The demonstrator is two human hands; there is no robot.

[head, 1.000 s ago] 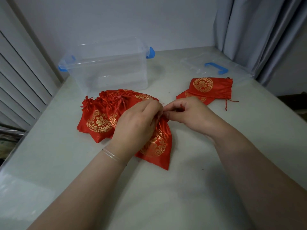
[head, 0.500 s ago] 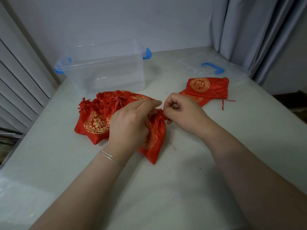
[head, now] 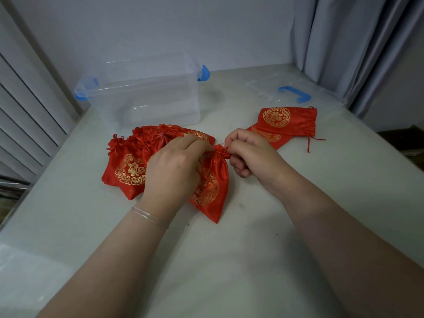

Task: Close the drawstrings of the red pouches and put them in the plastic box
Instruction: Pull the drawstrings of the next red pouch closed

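A red pouch (head: 211, 191) with gold embroidery lies on the table between my hands, its mouth gathered tight. My left hand (head: 174, 168) pinches the drawstring on the left side of the mouth. My right hand (head: 250, 152) pinches the string on the right side. Behind my left hand lies a pile of cinched red pouches (head: 128, 161). Two flat red pouches (head: 286, 122) with loose strings lie at the right. The clear plastic box (head: 142, 92) with blue latches stands open at the back left.
The box's clear lid (head: 293, 92) with a blue handle lies at the back right near a grey curtain (head: 355, 49). White slatted shutters (head: 27, 111) run along the left edge of the table.
The pouch's mouth has been drawn from wide and flat to a tight bunch as my hands pulled the strings apart. The pouch has narrowed.
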